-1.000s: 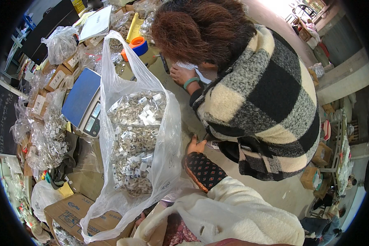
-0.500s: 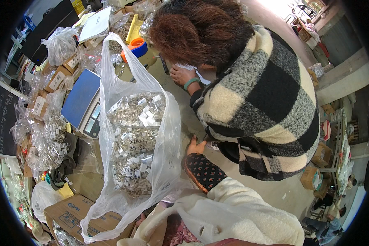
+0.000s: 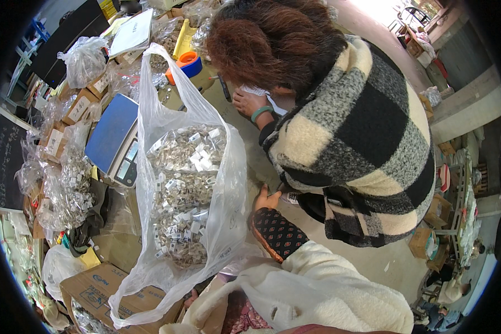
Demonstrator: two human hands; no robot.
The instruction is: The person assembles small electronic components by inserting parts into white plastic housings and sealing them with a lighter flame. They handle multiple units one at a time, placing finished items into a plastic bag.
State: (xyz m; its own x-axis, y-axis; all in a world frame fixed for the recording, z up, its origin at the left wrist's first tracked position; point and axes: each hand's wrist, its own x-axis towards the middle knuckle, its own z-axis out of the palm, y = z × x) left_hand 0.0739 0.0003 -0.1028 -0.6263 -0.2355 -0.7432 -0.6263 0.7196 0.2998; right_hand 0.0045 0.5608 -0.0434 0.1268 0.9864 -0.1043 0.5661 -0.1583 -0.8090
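Note:
In front of me on the table lies a thin white plastic carrier bag (image 3: 234, 183), its handles loose. Inside are clear packets (image 3: 183, 192) full of small metal parts with white tags. My right hand (image 3: 265, 199), below a dark patterned cuff, rests at the table edge just right of the bag. Its thumb stands apart from the fingers, and nothing shows in its grasp. Only a sliver of my left hand (image 3: 191, 298) appears low down, between the bag and a cardboard box (image 3: 97, 292); its fingers are hidden.
A person in a checked coat (image 3: 362, 133) leans over the table at my right, one hand (image 3: 249, 103) on white paper. Left of the bag stands a blue scale (image 3: 112, 131). Beyond are an orange-and-blue tape roll (image 3: 190, 64), small boxes (image 3: 80, 106) and heaped plastic packets (image 3: 69, 189).
The whole view has shifted very slightly. My hands, the bag and the person beside me keep their places.

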